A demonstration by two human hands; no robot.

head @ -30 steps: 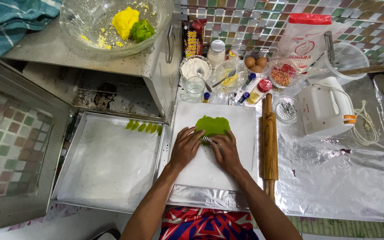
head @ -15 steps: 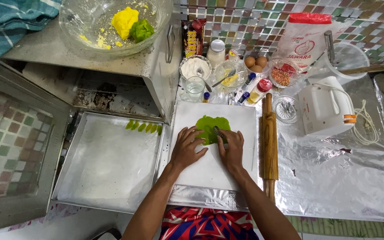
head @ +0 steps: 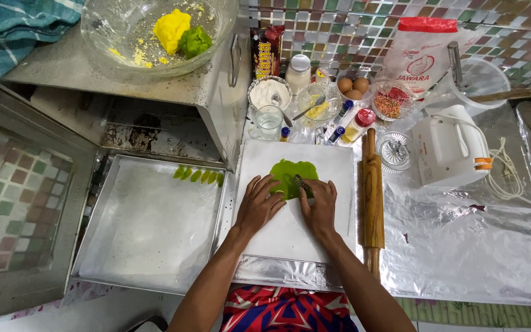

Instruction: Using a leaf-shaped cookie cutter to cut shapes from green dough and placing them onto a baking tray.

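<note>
Pressing down on a flat sheet of green dough (head: 290, 174), the person is working over a white board (head: 333, 227) lying between a baking tray (head: 149, 227) and a wooden rolling pin (head: 373, 197). The left hand (head: 260, 206) is resting with fingers spread, fingertips touching the dough's near edge. The right hand (head: 319, 206) is gripping a small dark cutter (head: 301, 182) against the dough. Five green leaf shapes (head: 198, 175) are lying in a row at the tray's far edge.

Green dough (head: 290, 175) smooth, matt; rolling pin (head: 372, 190) wood; foil (head: 462, 246) shiny, crinkled; tray (head: 149, 224) dull metal.
</note>
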